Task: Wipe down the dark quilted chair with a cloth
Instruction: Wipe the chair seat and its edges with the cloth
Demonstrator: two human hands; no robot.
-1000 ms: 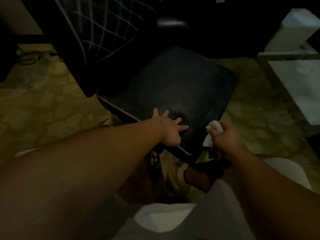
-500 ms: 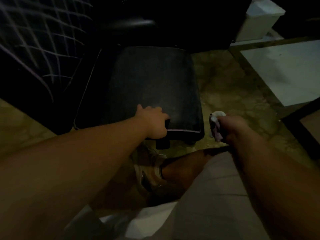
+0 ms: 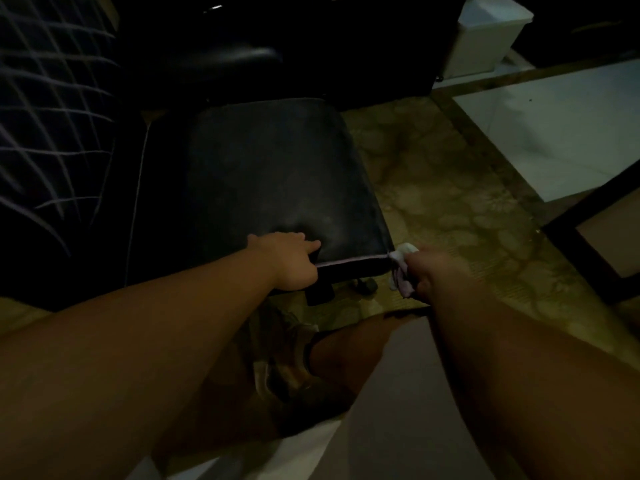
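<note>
Dim room, mottled tan stone floor (image 3: pixel 450 188), pale floor panel (image 3: pixel 554 133), white box (image 3: pixel 485 36)

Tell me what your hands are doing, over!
Left hand grips chair seat front edge. Right hand holds cloth at seat corner. Nothing in the way.

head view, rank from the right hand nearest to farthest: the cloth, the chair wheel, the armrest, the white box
From the right hand:
1. cloth, gripped in it, at the seat's front corner.
2. chair wheel, just left, under the seat.
3. armrest, beyond the seat.
4. white box, top right.
</note>
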